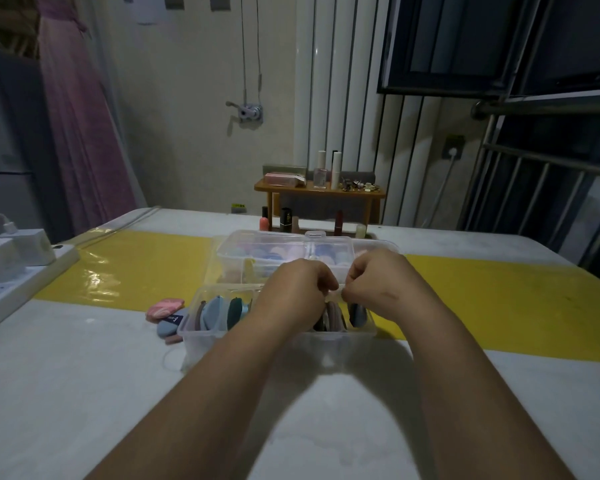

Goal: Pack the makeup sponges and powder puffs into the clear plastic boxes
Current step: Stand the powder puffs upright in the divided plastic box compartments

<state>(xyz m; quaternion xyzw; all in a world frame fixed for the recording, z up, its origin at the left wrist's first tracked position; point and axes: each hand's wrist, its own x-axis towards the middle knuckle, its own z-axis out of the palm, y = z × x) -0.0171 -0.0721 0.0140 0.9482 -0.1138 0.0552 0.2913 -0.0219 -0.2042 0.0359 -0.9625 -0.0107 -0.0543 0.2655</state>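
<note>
Reference item: the near clear plastic box (201,341), open, on the white table (84,393).

1. Left hand (295,292): positioned over the middle of the near box, fingers curled downward. The fingertips are hidden, so it cannot be told whether they grasp anything.
2. Right hand (374,282): positioned over the right half of the near box, fingers curled toward the left hand. The two hands meet knuckle to knuckle above the box. What the right hand pinches, if anything, cannot be told.
3. Contents of the near box: powder puffs stand on edge. A light blue puff (212,315) and a dark teal puff (234,313) sit in the left part. Pinkish puffs (333,317) and a dark blue puff (357,313) sit in the right part, below the right hand.
4. Left of the near box, just beside its wall: three loose puffs lie overlapping on the table, namely a pink marbled puff (165,306), a blue puff with a dark label (170,323) and a mauve puff (174,338).
5. Behind the near box, close to its far wall: a second clear plastic box (229,251) holds pastel sponges and rests on a yellow strip (136,268).
6. Far left of the near box: a white power strip (14,289) carries plugged adapters.
</note>
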